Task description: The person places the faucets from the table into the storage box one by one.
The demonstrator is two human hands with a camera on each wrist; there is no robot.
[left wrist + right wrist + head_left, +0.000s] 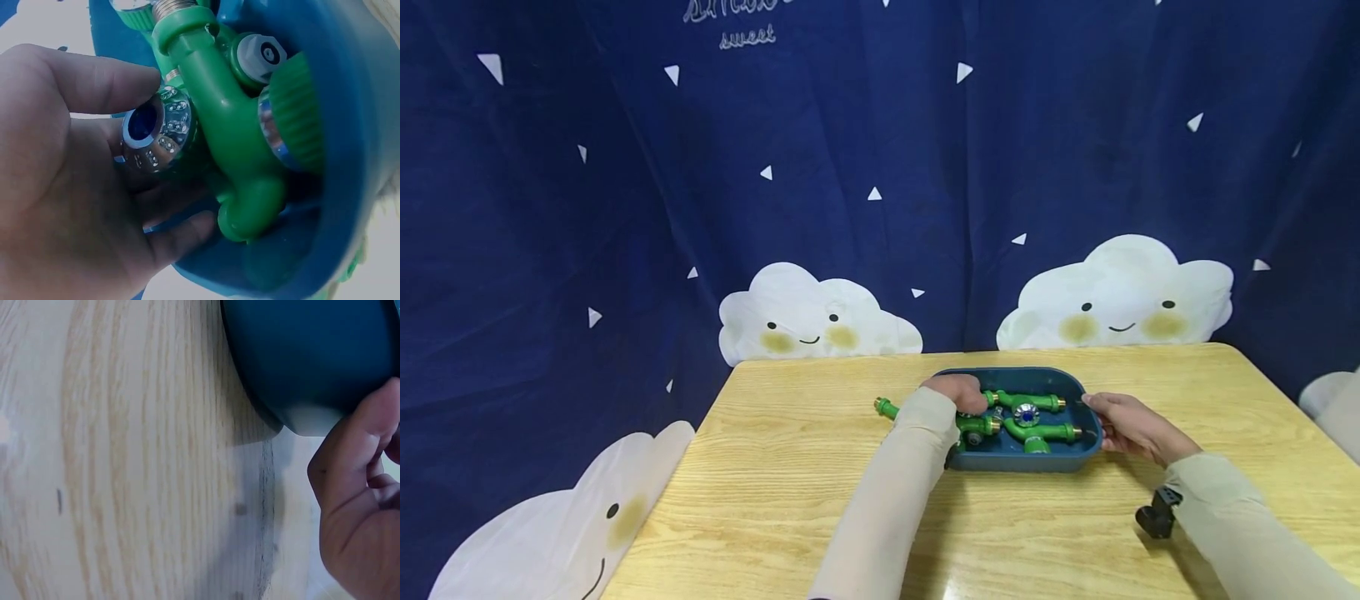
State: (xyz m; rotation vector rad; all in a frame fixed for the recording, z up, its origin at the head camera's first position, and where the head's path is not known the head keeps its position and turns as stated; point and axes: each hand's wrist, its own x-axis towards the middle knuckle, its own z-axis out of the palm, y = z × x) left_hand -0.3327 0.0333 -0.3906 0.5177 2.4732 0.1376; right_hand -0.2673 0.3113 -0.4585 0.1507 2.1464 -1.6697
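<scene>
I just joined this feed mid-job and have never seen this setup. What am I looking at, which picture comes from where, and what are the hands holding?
No machine here: a person works with two bare hands. The wide picture comes from a head camera; the two close-ups come from cameras on each wrist. On the wooden table sits a blue tray holding green plastic taps. The left hand reaches into the tray, and its wrist view shows its fingers around a tap's shiny knob. The right hand holds the tray's right end. One more green tap lies outside the tray, left of it.
</scene>
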